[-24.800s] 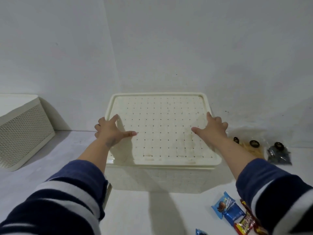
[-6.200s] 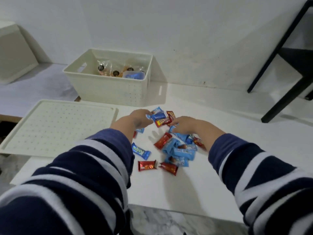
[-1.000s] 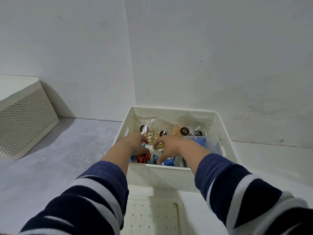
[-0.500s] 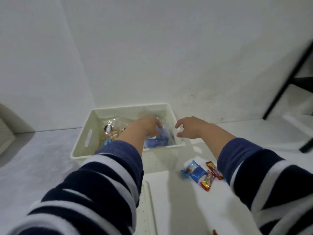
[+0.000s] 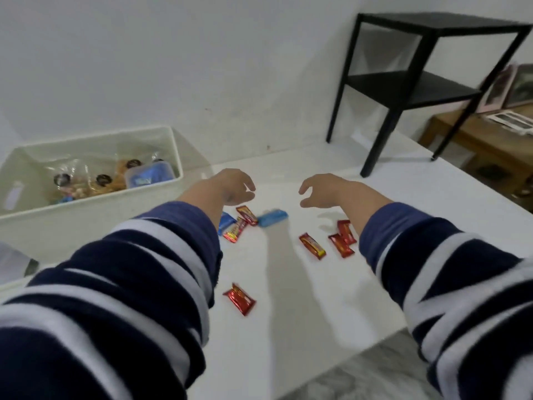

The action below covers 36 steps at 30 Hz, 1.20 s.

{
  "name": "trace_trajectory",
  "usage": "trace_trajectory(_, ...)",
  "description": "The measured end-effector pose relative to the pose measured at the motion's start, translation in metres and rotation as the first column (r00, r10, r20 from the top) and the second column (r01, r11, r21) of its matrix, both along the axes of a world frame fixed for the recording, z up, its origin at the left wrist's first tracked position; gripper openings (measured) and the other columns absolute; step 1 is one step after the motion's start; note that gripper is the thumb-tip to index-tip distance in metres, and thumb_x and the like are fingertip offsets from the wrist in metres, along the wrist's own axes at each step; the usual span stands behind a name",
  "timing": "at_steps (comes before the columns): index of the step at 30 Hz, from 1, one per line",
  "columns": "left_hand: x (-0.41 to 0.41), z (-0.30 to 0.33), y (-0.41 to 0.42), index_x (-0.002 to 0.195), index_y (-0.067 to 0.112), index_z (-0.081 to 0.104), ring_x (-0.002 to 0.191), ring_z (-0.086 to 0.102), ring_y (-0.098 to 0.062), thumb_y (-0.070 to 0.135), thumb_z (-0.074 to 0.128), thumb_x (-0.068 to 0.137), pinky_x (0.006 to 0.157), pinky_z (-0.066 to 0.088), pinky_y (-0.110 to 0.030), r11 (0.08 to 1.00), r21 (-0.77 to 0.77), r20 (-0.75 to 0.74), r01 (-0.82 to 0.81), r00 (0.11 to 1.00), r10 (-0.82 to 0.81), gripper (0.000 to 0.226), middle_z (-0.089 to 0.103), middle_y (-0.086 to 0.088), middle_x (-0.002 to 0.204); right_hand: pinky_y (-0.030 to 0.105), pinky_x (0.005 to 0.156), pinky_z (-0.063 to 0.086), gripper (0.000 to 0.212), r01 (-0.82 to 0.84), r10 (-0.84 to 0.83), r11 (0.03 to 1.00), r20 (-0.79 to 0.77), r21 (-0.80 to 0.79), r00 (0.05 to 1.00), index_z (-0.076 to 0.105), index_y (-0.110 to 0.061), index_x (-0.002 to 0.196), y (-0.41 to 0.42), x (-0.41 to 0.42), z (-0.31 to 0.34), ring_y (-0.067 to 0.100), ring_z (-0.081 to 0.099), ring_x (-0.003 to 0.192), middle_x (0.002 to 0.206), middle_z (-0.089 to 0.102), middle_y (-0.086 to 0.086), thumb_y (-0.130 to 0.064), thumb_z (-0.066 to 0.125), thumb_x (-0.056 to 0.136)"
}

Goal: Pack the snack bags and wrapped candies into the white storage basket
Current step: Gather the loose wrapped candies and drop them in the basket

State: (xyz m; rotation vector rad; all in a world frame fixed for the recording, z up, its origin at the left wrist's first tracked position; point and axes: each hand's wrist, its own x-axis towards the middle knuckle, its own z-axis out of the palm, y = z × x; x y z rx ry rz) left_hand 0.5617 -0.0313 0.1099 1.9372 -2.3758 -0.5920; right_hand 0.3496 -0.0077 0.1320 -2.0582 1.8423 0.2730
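The white storage basket [image 5: 95, 210] stands at the left with clear snack bags [image 5: 86, 180] and a blue pack [image 5: 151, 174] inside. Several wrapped candies lie loose on the white surface: a blue one [image 5: 272, 217], a small red cluster [image 5: 240, 223] beside my left wrist, three red ones [image 5: 313, 246] under my right forearm, and a single red one [image 5: 239, 298] nearer to me. My left hand [image 5: 235, 187] and my right hand [image 5: 323, 189] hover above the candies with loosely curled fingers, holding nothing.
A black two-shelf side table [image 5: 409, 82] stands at the back right on the white surface. Its front edge [image 5: 331, 368] drops to a marbled floor. A wooden table with papers [image 5: 490, 131] is at the far right. A white wall runs behind.
Both hands have come out of the basket and swung right over the loose candies. The view turned right, so the basket now sits at the left.
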Motion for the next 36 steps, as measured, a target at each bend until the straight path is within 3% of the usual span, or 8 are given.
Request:
trace_trajectory(8, -0.046, -0.062, 0.065, 0.126, 0.025, 0.058, 0.123, 0.050, -0.023, 0.031, 0.051, 0.094, 0.103, 0.040, -0.032, 0.997, 0.062, 0.030, -0.042, 0.999, 0.040, 0.033, 0.048, -0.003, 0.138, 0.033, 0.107, 0.037, 0.043, 0.059, -0.061, 0.994, 0.019, 0.091, 0.998, 0.051, -0.023, 0.134, 0.050, -0.075, -0.063, 0.022, 0.044, 0.130, 0.144, 0.044, 0.000, -0.035, 0.056, 0.093)
trace_trajectory(11, -0.047, -0.102, 0.086, 0.127, 0.031, 0.056, 0.132, 0.040, -0.024, 0.035, 0.055, 0.092, 0.109, 0.036, -0.043, 0.991, 0.069, 0.007, -0.115, 0.993, 0.115, 0.035, 0.036, -0.003, 0.146, 0.031, 0.106, 0.036, 0.047, 0.069, -0.077, 0.990, 0.064, 0.121, 0.995, 0.049, -0.024, 0.136, 0.060, -0.089, -0.094, 0.022, 0.044, 0.130, 0.144, 0.045, -0.001, -0.038, 0.055, 0.092)
trace_trajectory(14, -0.047, -0.139, 0.109, 0.137, 0.035, 0.044, 0.141, 0.025, -0.024, 0.041, 0.051, 0.093, 0.111, 0.031, -0.048, 0.984, 0.043, 0.102, -0.175, 0.980, 0.170, 0.045, 0.022, 0.002, 0.154, 0.042, 0.110, 0.033, 0.056, 0.128, -0.136, 0.987, 0.082, 0.098, 0.987, 0.043, -0.033, 0.138, 0.064, -0.098, -0.128, 0.029, 0.035, 0.134, 0.150, 0.036, 0.002, -0.051, 0.056, 0.087)
trace_trajectory(18, -0.035, -0.184, 0.127, 0.141, 0.035, 0.035, 0.143, 0.019, -0.026, 0.042, 0.045, 0.095, 0.114, 0.025, -0.049, 0.969, 0.034, 0.137, -0.243, 0.962, 0.237, 0.048, 0.016, 0.001, 0.157, 0.051, 0.115, 0.022, 0.078, 0.164, -0.166, 0.986, 0.048, 0.029, 0.985, 0.022, -0.038, 0.148, 0.058, -0.103, -0.164, 0.032, 0.014, 0.144, 0.158, 0.012, 0.003, -0.066, 0.053, 0.081)
trace_trajectory(23, -0.026, -0.219, 0.130, 0.146, 0.029, 0.027, 0.146, 0.010, -0.028, 0.041, 0.032, 0.098, 0.118, 0.014, -0.052, 0.965, -0.152, 0.125, -0.211, 0.965, 0.231, 0.050, 0.015, -0.001, 0.158, 0.062, 0.115, 0.005, 0.102, 0.191, -0.191, 0.982, -0.033, 0.008, 0.981, 0.002, -0.043, 0.149, 0.032, -0.102, -0.200, 0.039, -0.009, 0.147, 0.161, -0.014, 0.002, -0.087, 0.043, 0.067)
trace_trajectory(29, -0.017, -0.227, 0.093, 0.151, 0.030, 0.010, 0.148, -0.003, -0.029, 0.053, 0.032, 0.095, 0.117, 0.000, -0.053, 0.943, -0.230, 0.074, -0.239, 0.962, 0.262, 0.065, 0.003, -0.003, 0.160, 0.063, 0.113, 0.011, 0.111, 0.188, -0.190, 0.981, -0.045, -0.053, 0.981, -0.003, -0.044, 0.148, 0.002, -0.088, -0.222, 0.039, 0.000, 0.147, 0.161, -0.008, 0.001, -0.095, 0.036, 0.057)
trace_trajectory(36, 0.008, -0.230, 0.037, 0.149, 0.024, 0.018, 0.147, -0.003, -0.031, 0.060, 0.039, 0.085, 0.118, 0.005, -0.055, 0.933, -0.265, 0.048, -0.245, 0.963, 0.267, 0.077, 0.005, -0.004, 0.159, 0.061, 0.114, 0.014, 0.103, 0.048, -0.044, 0.979, 0.023, -0.199, 0.999, 0.004, -0.040, 0.149, -0.019, -0.029, -0.237, 0.037, 0.006, 0.147, 0.160, 0.003, 0.006, -0.088, 0.040, 0.066)
